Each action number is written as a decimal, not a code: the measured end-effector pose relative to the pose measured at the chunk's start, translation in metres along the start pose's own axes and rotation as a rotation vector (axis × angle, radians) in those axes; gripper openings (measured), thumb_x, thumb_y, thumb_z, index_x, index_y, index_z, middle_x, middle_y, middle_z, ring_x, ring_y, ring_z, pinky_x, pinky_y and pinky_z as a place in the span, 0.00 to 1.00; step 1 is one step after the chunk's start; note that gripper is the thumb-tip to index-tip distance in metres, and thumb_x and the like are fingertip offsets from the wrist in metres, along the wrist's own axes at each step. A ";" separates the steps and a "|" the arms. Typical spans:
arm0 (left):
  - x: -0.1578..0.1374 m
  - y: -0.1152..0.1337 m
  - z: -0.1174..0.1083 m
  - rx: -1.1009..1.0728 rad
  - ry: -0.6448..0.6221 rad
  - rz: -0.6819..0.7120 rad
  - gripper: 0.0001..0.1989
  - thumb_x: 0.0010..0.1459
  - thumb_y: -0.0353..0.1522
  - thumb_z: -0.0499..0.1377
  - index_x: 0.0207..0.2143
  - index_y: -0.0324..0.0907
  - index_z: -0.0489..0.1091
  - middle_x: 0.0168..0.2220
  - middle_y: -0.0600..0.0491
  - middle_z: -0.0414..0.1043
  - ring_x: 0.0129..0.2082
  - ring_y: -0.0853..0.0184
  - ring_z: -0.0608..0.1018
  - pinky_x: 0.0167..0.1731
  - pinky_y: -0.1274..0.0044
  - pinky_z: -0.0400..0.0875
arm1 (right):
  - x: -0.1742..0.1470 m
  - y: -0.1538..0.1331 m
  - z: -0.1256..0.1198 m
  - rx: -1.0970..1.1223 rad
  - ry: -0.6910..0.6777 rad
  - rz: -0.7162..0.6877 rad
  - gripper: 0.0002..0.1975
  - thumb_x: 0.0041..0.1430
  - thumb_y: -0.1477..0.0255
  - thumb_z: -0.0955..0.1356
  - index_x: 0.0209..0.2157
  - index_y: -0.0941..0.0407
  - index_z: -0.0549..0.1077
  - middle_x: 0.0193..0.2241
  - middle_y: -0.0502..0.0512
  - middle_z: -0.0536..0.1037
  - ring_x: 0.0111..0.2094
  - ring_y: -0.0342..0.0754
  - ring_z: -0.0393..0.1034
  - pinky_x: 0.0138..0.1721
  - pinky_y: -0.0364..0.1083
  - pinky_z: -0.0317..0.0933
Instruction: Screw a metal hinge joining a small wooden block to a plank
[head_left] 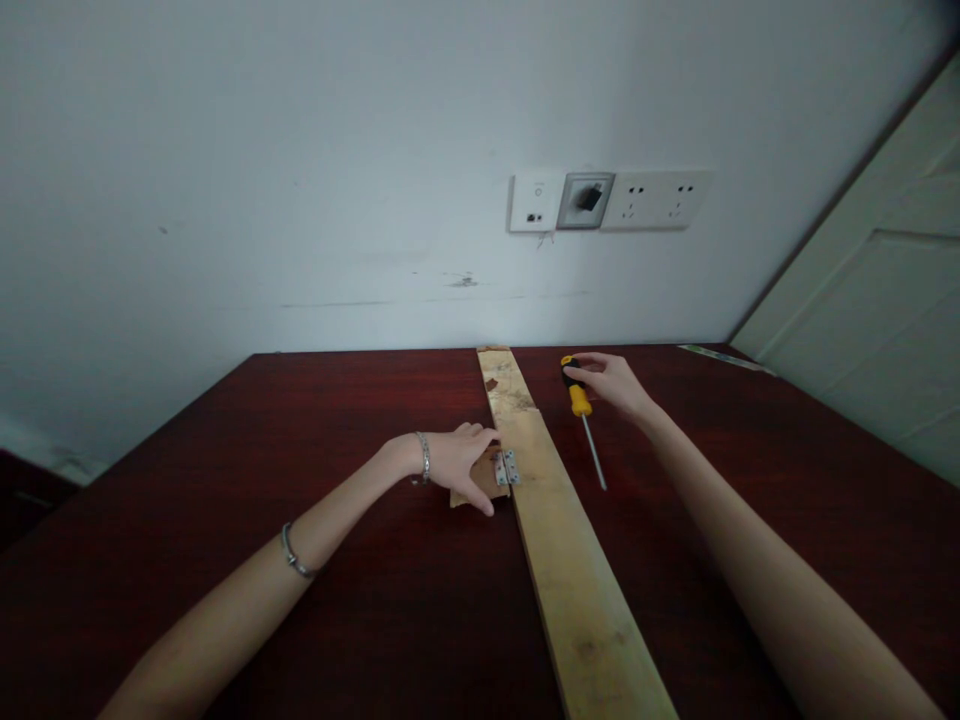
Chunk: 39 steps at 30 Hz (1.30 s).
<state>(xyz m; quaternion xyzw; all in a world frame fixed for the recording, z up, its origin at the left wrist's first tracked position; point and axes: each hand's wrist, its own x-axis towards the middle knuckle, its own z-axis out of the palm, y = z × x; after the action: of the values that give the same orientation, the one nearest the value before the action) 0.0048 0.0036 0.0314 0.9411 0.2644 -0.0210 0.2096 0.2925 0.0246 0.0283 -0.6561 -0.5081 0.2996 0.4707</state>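
A long wooden plank (559,530) lies on the dark red table, running from near me toward the wall. A metal hinge (508,467) sits at its left edge, one leaf on the plank and the other over a piece of cardboard (487,484). My left hand (459,458) rests over the cardboard with thumb and fingers spread around the hinge's left side. To the right of the plank, my right hand (611,382) pinches the yellow and black handle of a screwdriver (579,398). Its metal shaft points down toward me, apart from the hinge.
The table (337,400) meets a white wall (337,150) at the back. Wall sockets (652,200), one with a black plug, sit above the table. A thin flat strip (727,358) lies at the back right, beside a pale panelled door (885,240).
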 end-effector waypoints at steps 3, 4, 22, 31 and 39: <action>0.000 0.001 0.006 0.029 -0.022 -0.019 0.50 0.36 0.49 0.68 0.58 0.36 0.55 0.51 0.40 0.65 0.49 0.52 0.67 0.49 0.68 0.62 | -0.005 -0.017 -0.001 0.060 0.026 -0.030 0.20 0.51 0.70 0.71 0.46 0.62 0.73 0.37 0.63 0.80 0.34 0.50 0.77 0.26 0.41 0.71; 0.001 0.002 0.007 0.041 -0.032 -0.022 0.50 0.36 0.49 0.68 0.59 0.36 0.54 0.51 0.40 0.64 0.50 0.52 0.67 0.50 0.68 0.62 | -0.007 -0.023 -0.002 0.083 0.036 -0.045 0.20 0.52 0.69 0.71 0.46 0.61 0.73 0.37 0.62 0.80 0.34 0.50 0.77 0.27 0.42 0.71; -0.001 0.017 -0.006 0.195 -0.142 -0.110 0.45 0.40 0.49 0.64 0.58 0.38 0.59 0.48 0.43 0.63 0.47 0.53 0.66 0.48 0.68 0.64 | -0.061 -0.096 0.002 0.214 0.213 -0.540 0.23 0.49 0.65 0.72 0.47 0.55 0.70 0.40 0.58 0.79 0.39 0.50 0.76 0.37 0.49 0.73; -0.001 0.023 -0.010 0.257 -0.233 -0.136 0.47 0.44 0.52 0.60 0.61 0.37 0.53 0.52 0.41 0.60 0.51 0.52 0.64 0.51 0.69 0.62 | -0.060 -0.087 0.013 0.192 0.276 -0.751 0.25 0.53 0.62 0.71 0.51 0.50 0.65 0.44 0.57 0.75 0.44 0.52 0.73 0.38 0.50 0.72; -0.002 0.025 -0.013 0.283 -0.219 -0.124 0.40 0.46 0.52 0.59 0.55 0.37 0.59 0.48 0.43 0.62 0.48 0.55 0.65 0.49 0.70 0.63 | -0.076 -0.090 0.027 0.161 0.234 -0.833 0.28 0.55 0.65 0.70 0.57 0.48 0.61 0.49 0.58 0.71 0.42 0.50 0.73 0.35 0.48 0.73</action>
<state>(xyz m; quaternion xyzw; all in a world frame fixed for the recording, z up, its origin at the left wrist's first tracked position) 0.0146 -0.0119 0.0528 0.9352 0.2921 -0.1732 0.1007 0.2109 -0.0357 0.0942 -0.3858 -0.6476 0.0464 0.6554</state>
